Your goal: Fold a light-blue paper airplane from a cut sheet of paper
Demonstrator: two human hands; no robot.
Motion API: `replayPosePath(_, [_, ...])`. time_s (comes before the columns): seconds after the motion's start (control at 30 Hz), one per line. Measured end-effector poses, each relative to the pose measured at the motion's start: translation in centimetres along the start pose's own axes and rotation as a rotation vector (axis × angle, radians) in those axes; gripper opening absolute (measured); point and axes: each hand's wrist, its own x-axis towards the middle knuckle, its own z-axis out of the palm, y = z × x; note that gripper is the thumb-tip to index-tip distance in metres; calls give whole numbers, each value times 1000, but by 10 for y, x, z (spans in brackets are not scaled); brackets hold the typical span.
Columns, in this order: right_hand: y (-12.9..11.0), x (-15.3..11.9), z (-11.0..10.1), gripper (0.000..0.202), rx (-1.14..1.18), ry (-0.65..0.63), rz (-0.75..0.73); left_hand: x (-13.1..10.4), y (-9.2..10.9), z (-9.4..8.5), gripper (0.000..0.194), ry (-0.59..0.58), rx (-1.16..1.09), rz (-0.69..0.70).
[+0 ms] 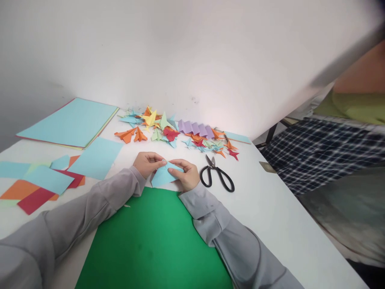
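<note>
A light blue piece of paper (162, 176), partly folded to a point at its top, is held between both hands just beyond the far edge of a green sheet (150, 237). My left hand (148, 163) pinches the paper near its top left. On the right side my right hand (187, 174) grips it, thumb on the front face and fingers behind the upper edge. Black-handled scissors (217, 173) lie to the right of my right hand, blades pointing away and slightly apart.
Folded paper figures (150, 119) in several colours lie along the wall, with a purple pleated strip (195, 129) among them. Coloured paper pieces (36, 200) and a stack of large sheets (72, 122) are at left. Checked cloth (327, 152) hangs at right.
</note>
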Motion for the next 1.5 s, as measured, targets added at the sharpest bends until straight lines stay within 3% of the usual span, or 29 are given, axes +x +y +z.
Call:
replayPosePath(0.3, [6,4,-4,32,21,24,-2,0,3,2,31,3,-74,-51])
replayPosePath(0.6, [9,7,-5,26,145,106,-5,1,1,-4,48,-203,-119,-80])
replayPosePath(0.97, [15,10,-10,18,51,66,-92,1,-5,-6,50,-239,-111,-64])
replayPosePath(1.5, [0,5,-4,21,75,2,58,-1,-2,-6,40,-270,-88,-45])
